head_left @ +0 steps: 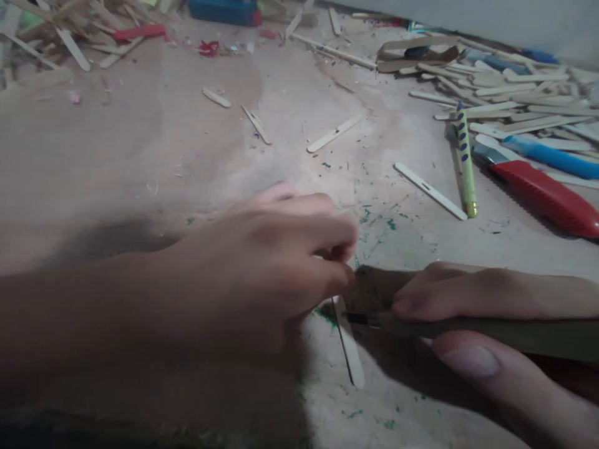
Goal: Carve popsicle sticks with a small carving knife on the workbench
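My left hand (285,249) is closed, its fingertips pressing the upper end of a wooden craft stick (350,352) against the table. The stick's lower part shows below the fingers, and the rest is hidden. Between the thumb and fingers of my right hand (472,312) lies a craft knife (515,333) with a dark handle. Its narrow dark tip points left and meets the stick, or hovers just over it; I cannot tell which. Slightly blurred, my left hand casts a wide shadow on the table.
A pile of craft sticks (528,93) covers the back right. Near it lie a red cutter (547,193), a blue pen-like object (556,156) and a yellow dotted pencil (464,162). More sticks (70,47) heap at the back left, beside a blue box (222,11). Broken sticks (334,134) lie between.
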Demonstrator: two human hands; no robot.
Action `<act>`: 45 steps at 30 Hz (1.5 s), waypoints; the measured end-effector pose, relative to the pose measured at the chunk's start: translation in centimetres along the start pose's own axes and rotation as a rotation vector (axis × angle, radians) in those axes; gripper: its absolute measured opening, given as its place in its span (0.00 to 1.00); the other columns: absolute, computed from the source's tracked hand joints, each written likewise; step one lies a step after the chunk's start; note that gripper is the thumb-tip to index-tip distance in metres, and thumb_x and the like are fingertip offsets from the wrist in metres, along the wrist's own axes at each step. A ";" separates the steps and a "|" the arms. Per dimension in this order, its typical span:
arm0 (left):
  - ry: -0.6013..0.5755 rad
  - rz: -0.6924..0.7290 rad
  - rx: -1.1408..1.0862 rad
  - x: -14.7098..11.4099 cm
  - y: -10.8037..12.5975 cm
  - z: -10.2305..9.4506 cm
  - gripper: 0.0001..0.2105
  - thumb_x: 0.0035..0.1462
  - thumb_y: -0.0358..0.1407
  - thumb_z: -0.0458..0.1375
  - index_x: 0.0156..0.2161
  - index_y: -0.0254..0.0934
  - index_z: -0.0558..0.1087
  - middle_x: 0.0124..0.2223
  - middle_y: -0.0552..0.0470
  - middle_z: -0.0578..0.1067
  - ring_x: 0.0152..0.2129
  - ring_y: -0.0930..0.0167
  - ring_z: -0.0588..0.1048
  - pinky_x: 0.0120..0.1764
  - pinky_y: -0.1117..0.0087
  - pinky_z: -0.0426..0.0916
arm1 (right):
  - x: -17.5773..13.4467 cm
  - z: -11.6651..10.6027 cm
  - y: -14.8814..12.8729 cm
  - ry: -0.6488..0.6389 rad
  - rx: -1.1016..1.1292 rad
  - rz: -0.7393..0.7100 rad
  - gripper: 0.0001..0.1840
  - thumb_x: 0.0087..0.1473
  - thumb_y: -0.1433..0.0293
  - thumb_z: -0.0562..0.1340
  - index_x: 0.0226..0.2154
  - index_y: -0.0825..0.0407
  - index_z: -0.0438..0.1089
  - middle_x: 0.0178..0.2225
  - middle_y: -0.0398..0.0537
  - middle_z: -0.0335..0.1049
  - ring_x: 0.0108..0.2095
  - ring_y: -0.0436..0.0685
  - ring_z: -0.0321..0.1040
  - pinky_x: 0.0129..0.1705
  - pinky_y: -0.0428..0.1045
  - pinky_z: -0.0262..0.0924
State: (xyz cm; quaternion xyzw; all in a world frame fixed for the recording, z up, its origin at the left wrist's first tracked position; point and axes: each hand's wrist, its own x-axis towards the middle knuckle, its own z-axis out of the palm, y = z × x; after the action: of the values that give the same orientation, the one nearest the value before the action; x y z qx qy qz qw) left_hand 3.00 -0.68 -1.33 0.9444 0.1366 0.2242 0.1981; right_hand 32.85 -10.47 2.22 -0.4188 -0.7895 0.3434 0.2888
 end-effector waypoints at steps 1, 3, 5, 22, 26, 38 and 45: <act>0.008 0.006 0.001 0.0 0.0 0.0 0.13 0.73 0.28 0.59 0.45 0.47 0.85 0.53 0.53 0.92 0.45 0.59 0.86 0.54 0.52 0.77 | 0.0 -0.1 0.1 -0.008 -0.005 0.002 0.08 0.88 0.64 0.67 0.56 0.33 0.84 0.45 0.45 0.95 0.36 0.60 0.93 0.38 0.47 0.90; 0.035 0.025 0.012 0.0 0.0 0.1 0.13 0.73 0.27 0.60 0.45 0.46 0.86 0.52 0.53 0.92 0.45 0.60 0.86 0.53 0.52 0.76 | 0.0 -0.1 0.3 -0.030 0.002 -0.019 0.08 0.88 0.65 0.67 0.56 0.34 0.83 0.45 0.45 0.95 0.35 0.59 0.93 0.38 0.46 0.89; 0.061 0.038 0.020 0.0 0.0 0.1 0.13 0.73 0.27 0.61 0.45 0.46 0.86 0.52 0.54 0.91 0.43 0.61 0.85 0.52 0.53 0.75 | 0.0 0.1 0.5 -0.038 0.033 -0.042 0.09 0.87 0.67 0.67 0.56 0.34 0.83 0.45 0.44 0.95 0.34 0.59 0.92 0.35 0.45 0.87; 0.049 0.039 -0.006 0.4 0.1 0.1 0.14 0.74 0.26 0.60 0.43 0.44 0.87 0.52 0.54 0.90 0.44 0.62 0.84 0.53 0.54 0.72 | -1.0 3.0 1.9 0.146 0.059 0.187 0.20 0.64 0.40 0.86 0.44 0.34 0.93 0.32 0.51 0.85 0.38 0.74 0.91 0.27 0.58 0.84; 0.038 0.039 -0.049 0.5 -0.1 0.2 0.16 0.75 0.25 0.58 0.41 0.44 0.87 0.49 0.54 0.90 0.43 0.62 0.82 0.54 0.54 0.72 | -0.9 3.0 1.4 0.147 0.108 0.215 0.20 0.64 0.41 0.87 0.44 0.36 0.92 0.32 0.51 0.84 0.36 0.72 0.90 0.26 0.57 0.82; 0.024 -0.002 -0.236 0.6 -0.6 -0.3 0.13 0.78 0.25 0.65 0.44 0.45 0.87 0.49 0.54 0.88 0.43 0.64 0.82 0.58 0.59 0.76 | -0.1 2.9 -0.3 0.163 0.407 0.188 0.10 0.88 0.57 0.71 0.49 0.35 0.88 0.34 0.41 0.87 0.27 0.54 0.82 0.27 0.45 0.77; -0.012 -0.073 -0.297 0.9 -0.8 -0.6 0.15 0.76 0.22 0.66 0.43 0.45 0.88 0.44 0.57 0.88 0.41 0.67 0.80 0.54 0.62 0.74 | 0.4 1.2 -0.1 0.088 0.396 0.354 0.11 0.81 0.50 0.79 0.44 0.32 0.94 0.39 0.42 0.92 0.32 0.56 0.88 0.31 0.45 0.82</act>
State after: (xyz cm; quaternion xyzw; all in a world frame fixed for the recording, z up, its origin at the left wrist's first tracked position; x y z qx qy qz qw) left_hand 3.34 0.49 -0.82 0.9005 0.1347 0.2288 0.3445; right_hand 31.71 -10.54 1.67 -0.5002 -0.6079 0.5179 0.3346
